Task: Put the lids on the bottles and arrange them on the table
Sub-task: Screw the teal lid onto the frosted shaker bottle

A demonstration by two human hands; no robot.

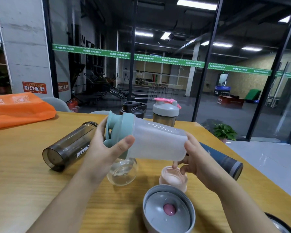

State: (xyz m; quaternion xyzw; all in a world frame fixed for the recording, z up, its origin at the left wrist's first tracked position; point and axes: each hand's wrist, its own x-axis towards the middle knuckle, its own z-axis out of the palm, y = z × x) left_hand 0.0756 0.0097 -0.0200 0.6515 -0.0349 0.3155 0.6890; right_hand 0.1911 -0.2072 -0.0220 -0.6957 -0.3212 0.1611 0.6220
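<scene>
Above the wooden surface, 2 hands hold a frosted bottle tilted almost on its side, teal lid on it and pointing left. Left hand curls round the lid, thumb across the rim onto the bottle wall. Right hand grips the bottle's base end, fingers wrapped under it.

Smoky bottle lies on its side at left, open mouth away from the camera, no lid. Clear round bottle lies under the held one, partly hidden. Pink cap sits just below the right hand, threads up. Grey lid with a pink plug lies upside down at the near edge. Dark blue bottle lies on its side at right, behind the right hand.

At the far edge stand 2 lidded bottles: black one, and grey-lidded one with pink flip cap. Orange bag lies far left.
</scene>
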